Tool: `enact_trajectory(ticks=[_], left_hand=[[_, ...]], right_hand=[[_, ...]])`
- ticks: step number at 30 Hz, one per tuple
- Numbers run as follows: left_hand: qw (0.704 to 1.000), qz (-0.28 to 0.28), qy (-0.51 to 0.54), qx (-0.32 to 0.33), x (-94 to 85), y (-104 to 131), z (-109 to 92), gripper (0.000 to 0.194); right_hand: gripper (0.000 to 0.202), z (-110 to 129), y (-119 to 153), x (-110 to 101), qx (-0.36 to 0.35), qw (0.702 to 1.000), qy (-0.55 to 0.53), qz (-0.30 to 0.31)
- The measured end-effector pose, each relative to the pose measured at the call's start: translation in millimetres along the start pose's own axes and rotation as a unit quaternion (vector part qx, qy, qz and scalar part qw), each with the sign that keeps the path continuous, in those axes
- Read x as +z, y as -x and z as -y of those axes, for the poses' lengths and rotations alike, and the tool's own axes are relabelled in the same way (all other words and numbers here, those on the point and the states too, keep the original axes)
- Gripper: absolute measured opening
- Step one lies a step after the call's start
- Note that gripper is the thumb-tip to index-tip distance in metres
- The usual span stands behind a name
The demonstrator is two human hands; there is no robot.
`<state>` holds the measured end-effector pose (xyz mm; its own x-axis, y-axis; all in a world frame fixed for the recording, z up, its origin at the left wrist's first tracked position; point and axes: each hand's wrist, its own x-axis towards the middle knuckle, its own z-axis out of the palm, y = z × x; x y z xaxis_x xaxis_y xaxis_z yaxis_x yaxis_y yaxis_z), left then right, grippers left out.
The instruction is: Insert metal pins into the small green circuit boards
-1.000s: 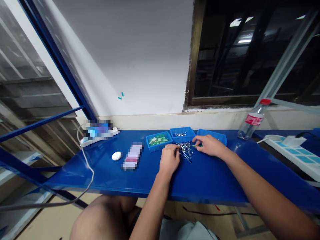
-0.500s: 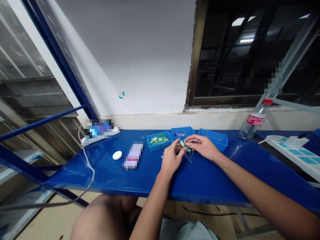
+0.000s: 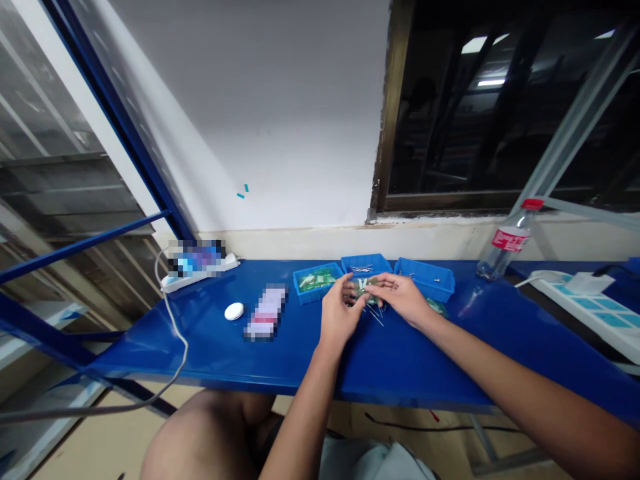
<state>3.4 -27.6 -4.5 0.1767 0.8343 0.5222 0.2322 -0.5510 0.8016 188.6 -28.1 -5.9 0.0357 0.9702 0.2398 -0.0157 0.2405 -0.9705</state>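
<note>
Between my two hands is a small clear, greenish plastic bag [image 3: 361, 288] with white pieces showing in it. My left hand [image 3: 341, 303] grips its left side, thumb below and fingers curled behind. At the right side, the thumb and fingers of my right hand [image 3: 400, 299] pinch it. Thin metal pins [image 3: 374, 315] lie on the table just under the hands. Behind the hands stands a blue bin [image 3: 367, 261] with more thin metal pieces. To the left, another blue bin [image 3: 320, 291] contains several greenish bags [image 3: 320, 277].
A third blue bin [image 3: 435, 288] stands right of the hands, with a green packet [image 3: 436, 307] beside it. Further right are a plastic bottle [image 3: 507, 243] and a power strip [image 3: 595, 307]. A white oval object [image 3: 234, 311] and a blurred-out flat item [image 3: 267, 313] lie left on the blue table [image 3: 210, 353].
My right hand has shifted slightly lower. The bag between my hands shows flatter, with its white pieces more visible. The green packet by the right bin has come into sight.
</note>
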Motion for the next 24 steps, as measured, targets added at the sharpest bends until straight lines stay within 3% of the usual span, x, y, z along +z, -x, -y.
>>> enact_trajectory(ticks=[4,7,11,14,19,21,24], left_hand=[[0.994,0.029,-0.066,0.081,-2.2,2.1,-4.9,0.043],[0.990,0.074,-0.076,0.098,-1.6,3.1,-3.3,0.040],[0.992,0.070,-0.065,0.087,-2.0,2.2,-1.1,0.028],[0.993,0.059,-0.062,0.079,-4.3,1.3,-4.4,0.019],[0.996,0.019,-0.079,0.046,-6.8,0.5,-9.3,0.020],[0.996,0.012,-0.079,0.033,-6.6,0.2,-8.0,0.022],[0.999,0.009,-0.043,-0.001,-5.1,-0.3,-3.9,0.029]], right_hand=[[0.058,-1.3,-0.8,-2.7,-0.005,0.999,-0.012,-0.037],[0.065,-0.7,0.5,-2.6,-0.006,0.999,-0.028,-0.027],[0.048,0.6,1.3,-2.6,0.008,1.000,0.008,-0.006],[0.046,1.2,-0.4,-6.4,0.016,0.998,0.066,0.015],[0.051,6.2,-1.9,-10.3,-0.058,0.982,0.179,0.023],[0.045,7.1,-0.7,-8.0,-0.084,0.983,0.161,0.037],[0.043,4.2,1.5,-3.6,-0.058,0.993,0.080,0.069]])
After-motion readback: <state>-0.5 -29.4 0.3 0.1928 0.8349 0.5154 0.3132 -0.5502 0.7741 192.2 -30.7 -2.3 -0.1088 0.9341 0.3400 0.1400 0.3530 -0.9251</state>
